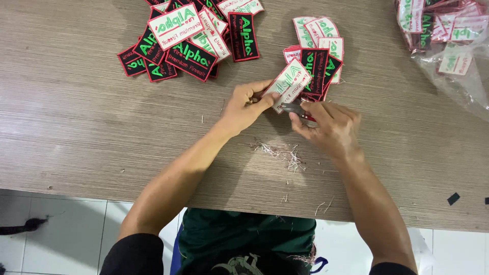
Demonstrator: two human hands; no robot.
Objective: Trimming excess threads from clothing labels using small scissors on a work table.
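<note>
Fabric patch (289, 81), light and floppy at frame centre: my left hand (247, 104) pinches its edge, my right hand (326, 125) closes around small snips (298, 108).

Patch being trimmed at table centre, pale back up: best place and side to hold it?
Hold the patch by its near-left end, coming from the left, as the left hand does: thumb on top, fingers beneath. It is flat and thin, so a pinch across its faces suits. That leaves the lower-right edge free, where the right hand works the small snips.
</note>
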